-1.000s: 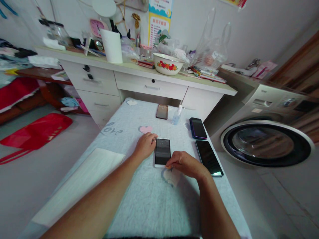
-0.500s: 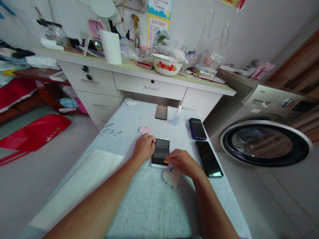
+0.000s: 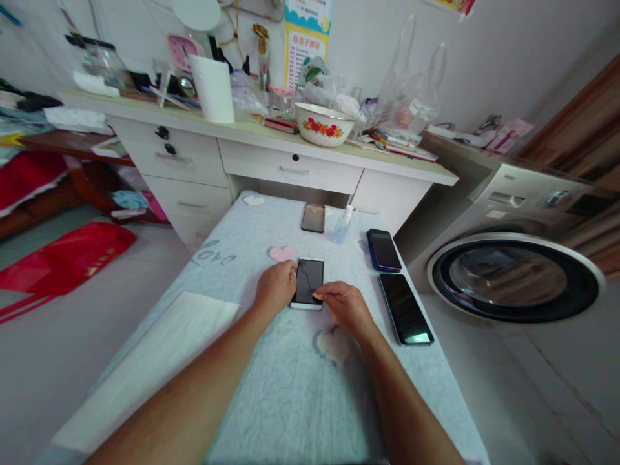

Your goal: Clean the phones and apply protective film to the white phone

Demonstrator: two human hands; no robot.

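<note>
My left hand (image 3: 276, 285) is at the left side of the white phone (image 3: 308, 283), near the middle of the frame, its fingertips against the phone's upper left edge. The phone lies flat on the cloth-covered table (image 3: 290, 400), dark screen up. My right hand (image 3: 345, 307) comes in from the lower right, thumb and fingers closed together on a small orange piece (image 3: 318, 296) over the lower right part of the screen. The piece is tiny from here and partly covered by my fingers, so it looks to be touching the glass, though I can't be sure. My two hands are apart, with the phone between them.

To the right of my right hand, a large dark phone (image 3: 405, 310) lies along the table's right edge, and just above it in the frame is a purple-edged phone (image 3: 384, 250). Farther up the table, above the white phone, I have a brown phone case (image 3: 313, 218) lying flat, with a clear spray bottle (image 3: 341, 225) upright just to its right. At the lower left, a long pale sheet (image 3: 150, 368) lies under my left forearm. Across the top of the frame, the flowered bowl (image 3: 324, 126) and a white paper roll (image 3: 212, 89) stand on the desk (image 3: 232, 132). The washing machine (image 3: 516, 278) is at the right.
</note>
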